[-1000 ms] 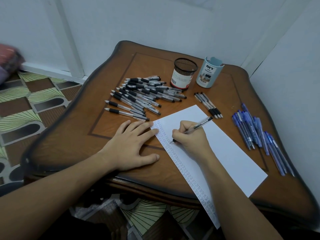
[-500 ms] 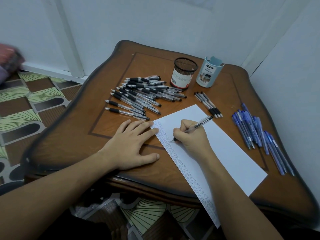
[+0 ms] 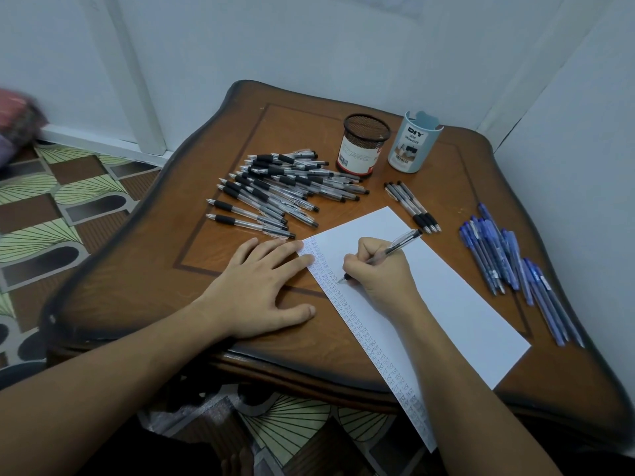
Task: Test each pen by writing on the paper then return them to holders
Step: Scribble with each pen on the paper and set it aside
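Right hand [image 3: 378,274] pinches one black pen [image 3: 390,249] w/ curled fingers, tip on the paper [image 3: 453,304] beside the column of test marks [image 3: 343,304]; writing test is in hand, I think. Left hand [image 3: 261,286] lies flat, fingers straight & spread, tips on the paper's edge, prob. to stop it sliding on the worktop [image 3: 137,286]. Heap of pens [image 3: 281,187] at left, three pens [image 3: 412,206] near the holders, blue pens [image 3: 508,259] at right: maybe sorted groups. Mesh holder [image 3: 364,146] & blue holder [image 3: 414,142] stand at the back; no pen sticks out of either.
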### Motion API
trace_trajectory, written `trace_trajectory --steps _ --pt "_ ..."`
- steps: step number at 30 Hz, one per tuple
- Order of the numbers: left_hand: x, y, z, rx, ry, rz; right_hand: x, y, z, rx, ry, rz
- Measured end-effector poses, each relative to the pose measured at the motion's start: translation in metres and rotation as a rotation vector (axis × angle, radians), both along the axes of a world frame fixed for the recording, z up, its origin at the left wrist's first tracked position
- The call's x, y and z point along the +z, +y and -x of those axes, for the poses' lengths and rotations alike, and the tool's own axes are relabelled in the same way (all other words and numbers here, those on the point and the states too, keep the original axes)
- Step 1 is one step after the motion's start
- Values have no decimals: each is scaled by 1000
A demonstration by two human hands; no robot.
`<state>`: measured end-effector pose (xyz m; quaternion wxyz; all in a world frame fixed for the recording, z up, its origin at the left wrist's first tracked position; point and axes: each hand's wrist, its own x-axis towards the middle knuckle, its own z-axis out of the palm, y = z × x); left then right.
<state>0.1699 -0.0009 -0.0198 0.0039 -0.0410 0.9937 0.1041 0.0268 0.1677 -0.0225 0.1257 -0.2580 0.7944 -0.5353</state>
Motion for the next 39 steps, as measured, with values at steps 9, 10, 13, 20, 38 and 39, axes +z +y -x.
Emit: trace_trajectory --steps 9,10,13,20,38,39 --pt "1 0 0 -5 -4 -14 1 0 0 11 -17 14" --pt "2 0 -1 -5 -4 -14 1 0 0 12 -33 22" --pt "2 0 0 -8 -11 -16 1 1 1 -26 -48 51" --pt "0 1 -1 -2 12 -24 -1 0 2 -9 -24 39" --pt "0 0 0 -7 0 -14 26 4 14 -229 -596 384" --pt "0 0 0 -9 0 -14 28 4 14 -224 -610 364"
